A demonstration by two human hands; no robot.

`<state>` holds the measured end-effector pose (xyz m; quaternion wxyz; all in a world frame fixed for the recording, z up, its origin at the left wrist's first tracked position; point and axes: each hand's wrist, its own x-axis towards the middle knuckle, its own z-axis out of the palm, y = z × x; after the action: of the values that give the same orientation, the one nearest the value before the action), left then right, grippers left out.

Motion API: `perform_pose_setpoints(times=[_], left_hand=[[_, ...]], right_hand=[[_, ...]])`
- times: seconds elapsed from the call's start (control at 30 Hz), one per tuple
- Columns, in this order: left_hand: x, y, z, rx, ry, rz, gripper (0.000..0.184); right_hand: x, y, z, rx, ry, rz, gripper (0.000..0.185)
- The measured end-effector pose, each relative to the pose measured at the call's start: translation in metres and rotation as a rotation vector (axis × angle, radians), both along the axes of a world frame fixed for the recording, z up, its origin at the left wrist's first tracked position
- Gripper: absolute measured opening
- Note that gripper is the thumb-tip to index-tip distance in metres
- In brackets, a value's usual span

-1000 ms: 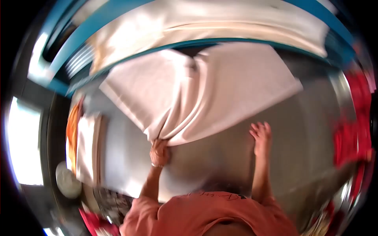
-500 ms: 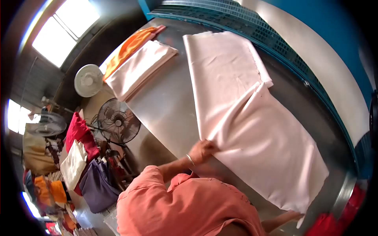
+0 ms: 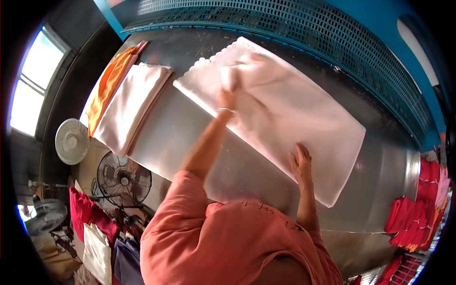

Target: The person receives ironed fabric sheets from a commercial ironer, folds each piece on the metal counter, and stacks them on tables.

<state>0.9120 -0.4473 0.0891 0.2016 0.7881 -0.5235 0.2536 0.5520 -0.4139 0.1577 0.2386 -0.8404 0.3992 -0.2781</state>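
A pale pink cloth (image 3: 299, 114), folded into a long piece with a scalloped end at the far left, lies slantwise across the metal table (image 3: 190, 128). My left hand (image 3: 227, 99) is on its left part, smeared by motion. A whitish blurred patch covers the fingers, so their grip is hidden. My right hand (image 3: 301, 164) rests on the cloth's near edge, fingers stretched out and apart. Soft creases run across the cloth between the two hands.
On the table's left side lie a folded pale cloth (image 3: 130, 107) and an orange cloth (image 3: 109, 83). A blue perforated machine guard (image 3: 285, 23) borders the far side. Fans (image 3: 124, 180) stand off the left edge. Red cloth bundles (image 3: 413, 218) are at the right.
The cloth has gone from a spread, twisted shape to one flatter folded piece. My left hand moved farther out over it; my right hand left the right-hand corner and now lies flat. The view has turned.
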Motion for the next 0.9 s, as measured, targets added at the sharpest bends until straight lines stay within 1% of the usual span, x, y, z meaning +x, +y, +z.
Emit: perform_pose_setpoints(times=[0.03,0.07,0.1,0.13,0.17,0.2,0.23,0.27,0.3,0.33,0.37,0.4,0.43,0.47,0.5,0.53,0.57,0.6,0.63,0.67,0.7,0.73,0.8,0.83,0.87,0.9], left_hand=[[0.037,0.010,-0.014,-0.241,0.775,-0.063,0.019],[0.074,0.020,-0.027,-0.794,1.424,-0.051,0.019],[0.145,0.034,-0.073,-0.398,1.196,0.283,0.040],[0.118,0.061,-0.002,-0.084,0.705,0.614,0.058],[0.123,0.071,0.010,-0.042,0.846,0.665,0.069],[0.128,0.078,0.018,0.098,0.825,0.661,0.067],[0.133,0.068,-0.003,-0.272,1.109,0.298,0.058],[0.139,0.059,-0.023,-0.665,1.328,-0.080,0.049],[0.129,0.058,0.002,-0.654,1.728,-0.140,0.030],[0.107,0.057,0.030,-0.448,1.986,0.135,0.028],[0.089,0.041,0.025,-0.484,1.985,-0.128,0.032],[0.071,0.024,0.020,-0.519,1.990,-0.398,0.035],[0.029,0.022,0.045,-0.475,2.099,-0.450,0.031],[-0.009,0.023,0.044,-0.300,1.151,-0.669,0.022],[-0.050,0.023,0.046,-0.237,1.036,-0.654,0.024],[-0.087,0.029,0.038,-0.243,0.777,-0.745,0.030],[-0.125,0.041,0.038,-0.101,0.681,-0.753,0.036],[-0.159,0.051,0.028,-0.071,0.658,-0.887,0.038],[-0.192,0.064,0.019,0.155,0.627,-0.928,0.055],[-0.212,0.088,0.014,0.261,0.730,-0.968,0.076],[-0.231,0.112,0.016,0.239,0.716,-0.905,0.082],[-0.250,0.129,0.024,0.215,0.702,-0.841,0.088],[-0.278,0.128,0.024,0.205,0.974,-0.523,0.080],[-0.268,0.135,0.061,0.148,1.335,-0.421,0.065],[-0.277,0.106,0.006,-0.104,1.244,-0.205,0.045],[-0.263,0.114,0.017,-0.053,1.524,-0.141,0.039]], right_hand=[[-0.022,0.003,-0.028,-0.043,0.066,-0.032,0.029],[-0.043,0.008,-0.042,-0.085,0.136,-0.060,0.027],[-0.059,0.016,-0.040,-0.103,0.158,-0.091,0.024],[-0.076,0.026,-0.037,-0.119,0.182,-0.121,0.022],[-0.097,0.033,-0.042,-0.083,0.133,-0.242,0.022],[-0.122,0.038,-0.051,-0.050,0.080,-0.361,0.021],[-0.156,0.040,-0.060,-0.082,0.047,-0.519,0.022],[-0.178,0.042,-0.067,-0.114,0.008,-0.650,0.023],[-0.181,0.047,-0.055,0.070,-0.211,-0.780,0.027],[-0.207,0.044,-0.080,-0.062,-0.141,-0.792,0.033],[-0.225,0.036,-0.095,0.021,-0.183,-0.772,0.038],[-0.220,0.030,-0.093,0.198,-0.187,-0.748,0.040],[-0.208,0.029,-0.073,0.375,-0.169,-0.729,0.041],[-0.179,0.030,-0.046,0.555,-0.278,-0.850,0.039],[-0.178,0.020,-0.045,0.601,-0.464,-0.723,0.038],[-0.180,0.011,-0.043,0.652,-0.652,-0.605,0.038],[-0.178,-0.008,-0.039,0.639,-0.685,-0.543,0.041],[-0.171,-0.033,-0.032,0.628,-0.726,-0.484,0.044],[-0.160,-0.057,-0.024,0.622,-0.771,-0.429,0.046],[-0.125,-0.067,0.002,0.531,-0.773,-0.356,0.044],[-0.088,-0.073,0.029,0.474,-0.808,-0.344,0.043],[-0.055,-0.078,0.047,0.515,-0.882,-0.303,0.041],[-0.001,-0.084,0.058,0.188,-0.604,0.030,0.036],[0.015,-0.103,0.043,0.257,-0.555,0.183,0.035],[0.052,-0.068,0.065,0.491,-0.720,0.124,0.035],[0.069,-0.042,0.086,0.661,-0.640,0.350,0.036]])
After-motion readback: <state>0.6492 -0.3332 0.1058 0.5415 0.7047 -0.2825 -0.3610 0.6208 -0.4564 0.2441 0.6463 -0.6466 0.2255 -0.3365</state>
